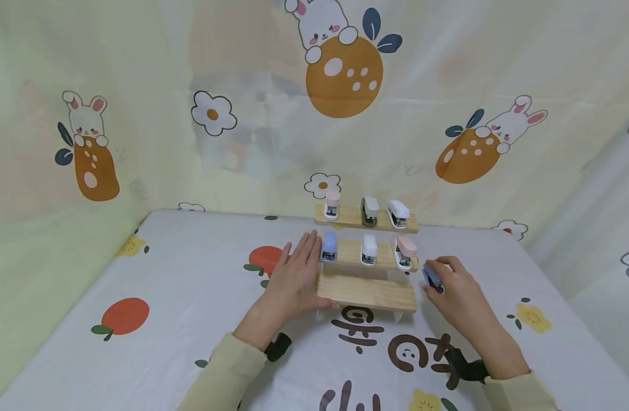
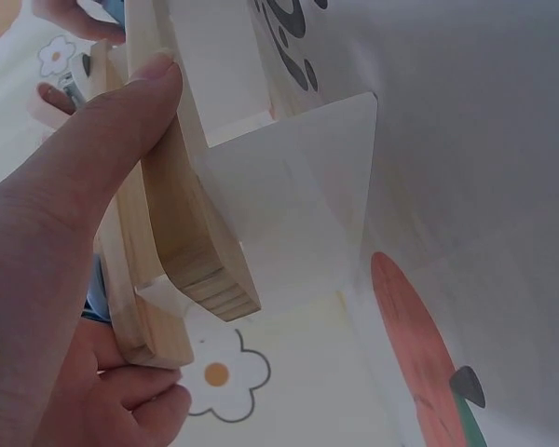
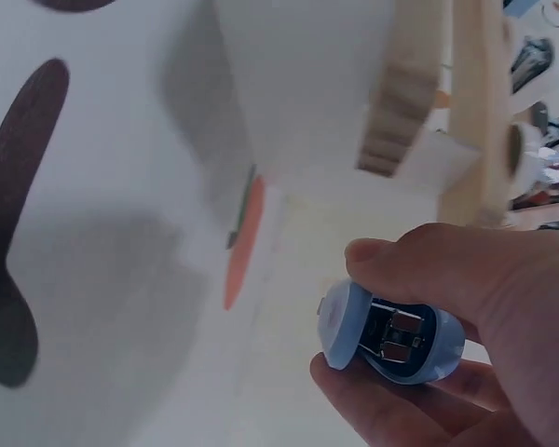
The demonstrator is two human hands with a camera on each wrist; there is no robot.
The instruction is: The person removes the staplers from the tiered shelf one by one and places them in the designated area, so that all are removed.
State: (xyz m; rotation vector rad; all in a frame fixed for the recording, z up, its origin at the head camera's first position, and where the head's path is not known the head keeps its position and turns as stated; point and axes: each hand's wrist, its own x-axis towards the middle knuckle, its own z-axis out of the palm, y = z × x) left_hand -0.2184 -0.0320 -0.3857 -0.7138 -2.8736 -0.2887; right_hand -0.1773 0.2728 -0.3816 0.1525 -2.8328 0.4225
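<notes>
A small blue stapler (image 1: 434,277) is pinched between the thumb and fingers of my right hand (image 1: 459,294), just right of a three-tier wooden rack (image 1: 366,291). In the right wrist view the stapler (image 3: 343,321) shows its metal inside. My left hand (image 1: 293,278) lies along the rack's left side with fingers extended, its thumb touching the lowest shelf's front edge. On the middle shelf stand a blue stapler (image 1: 329,246), a white stapler (image 1: 369,249) and a pink-topped stapler (image 1: 406,251). The top shelf bears a pink stapler (image 1: 332,205), a grey-green stapler (image 1: 369,212) and a white stapler (image 1: 398,213).
Pale side panels (image 2: 298,177) hold up the shelves. A white printed cloth (image 1: 191,297) with fruit and lettering covers the table. Behind the rack hangs a cream curtain (image 1: 263,148) with rabbits and flowers.
</notes>
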